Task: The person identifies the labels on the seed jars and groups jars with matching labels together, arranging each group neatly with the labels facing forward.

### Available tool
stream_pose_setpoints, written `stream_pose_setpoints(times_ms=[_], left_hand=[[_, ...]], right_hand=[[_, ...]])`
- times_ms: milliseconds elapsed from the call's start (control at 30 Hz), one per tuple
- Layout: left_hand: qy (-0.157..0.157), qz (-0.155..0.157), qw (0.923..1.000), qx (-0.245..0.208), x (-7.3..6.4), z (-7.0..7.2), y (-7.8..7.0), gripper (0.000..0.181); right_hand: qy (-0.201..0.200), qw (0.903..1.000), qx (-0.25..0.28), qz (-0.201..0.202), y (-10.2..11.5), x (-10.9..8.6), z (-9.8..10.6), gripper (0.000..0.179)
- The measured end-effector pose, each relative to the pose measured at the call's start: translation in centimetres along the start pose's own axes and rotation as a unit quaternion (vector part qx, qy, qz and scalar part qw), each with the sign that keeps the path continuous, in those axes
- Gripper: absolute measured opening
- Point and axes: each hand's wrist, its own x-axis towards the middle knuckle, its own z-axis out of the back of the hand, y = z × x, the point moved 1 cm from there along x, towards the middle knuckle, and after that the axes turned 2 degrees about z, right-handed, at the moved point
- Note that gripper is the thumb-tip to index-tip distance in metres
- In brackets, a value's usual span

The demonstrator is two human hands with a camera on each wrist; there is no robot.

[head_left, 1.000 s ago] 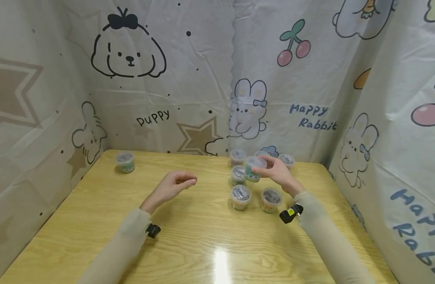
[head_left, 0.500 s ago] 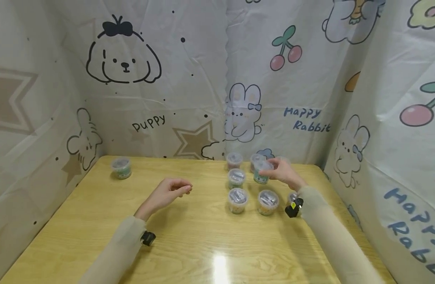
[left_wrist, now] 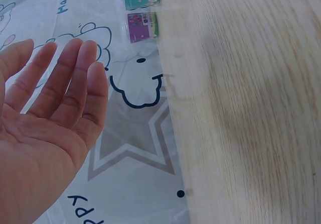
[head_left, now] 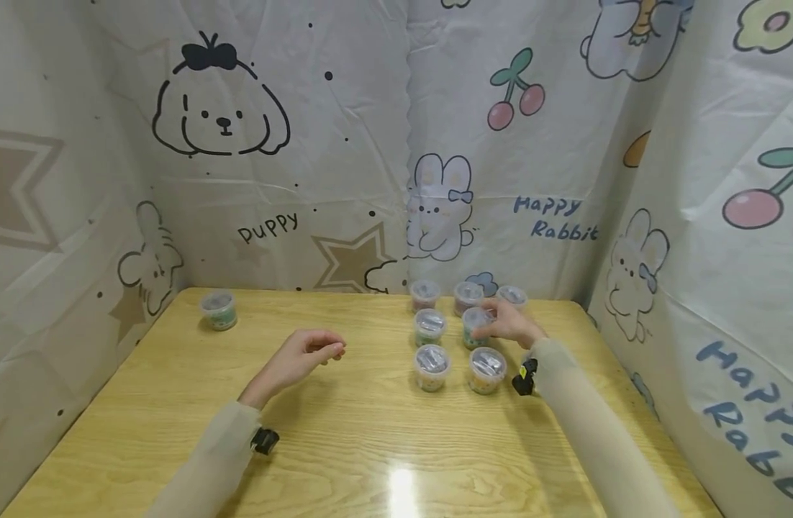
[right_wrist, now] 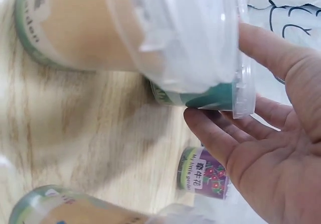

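Observation:
My right hand (head_left: 509,324) holds a teal-labelled plastic tub (head_left: 476,329) with a clear lid, thumb on one side and fingers on the other. The tub appears to stand on the table, in the middle of a group of similar tubs. In the right wrist view the teal tub (right_wrist: 213,96) is partly hidden behind a closer orange-labelled tub (right_wrist: 80,28). A purple-labelled tub (right_wrist: 203,174) stands beyond the fingers. My left hand (head_left: 301,357) hovers over the table with nothing in it; its fingers (left_wrist: 65,91) are relaxed and slightly bent in the left wrist view.
Around the held tub stand a green tub (head_left: 429,328), two front tubs (head_left: 432,368) and several back-row tubs (head_left: 425,296). Another tub peeks out behind the right wrist. A lone teal tub (head_left: 219,311) sits at the table's far left corner. Printed cloth (head_left: 345,144) walls the table (head_left: 345,446).
My right hand has carried the teal tub rightward and lowered it into the gap between the back and front tubs. The left hand stays almost still. The head view has shifted slightly.

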Motion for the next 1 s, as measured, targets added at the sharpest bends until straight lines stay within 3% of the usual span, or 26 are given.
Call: stream_pose_setpoints(times_ms=[333,633,767,867,1000], left_hand=[[0.003,0.003,1.0000,-0.002,0.0,0.2,-0.1,0.029],[0.000,0.011,0.9999,0.003,-0.2,0.2,0.4,0.027],[0.003,0.015,0.9997,0.018,-0.7,0.3,-1.2,0.025],[0.004,0.016,0.9997,0.019,-0.7,0.2,-1.2,0.025],[0.001,0.009,0.9999,0.009,-0.2,0.2,0.5,0.028]], right_hand=[[0.032,0.9992,-0.023,0.005,0.0,0.3,0.3,0.081],[0.059,0.9983,-0.005,-0.004,0.0,0.3,0.4,0.080],[0.065,0.9979,0.007,-0.007,0.1,0.1,0.4,0.080],[0.067,0.9977,0.013,-0.005,-0.1,0.0,0.4,0.083],[0.063,0.9978,0.019,-0.001,-0.4,0.1,0.4,0.086]])
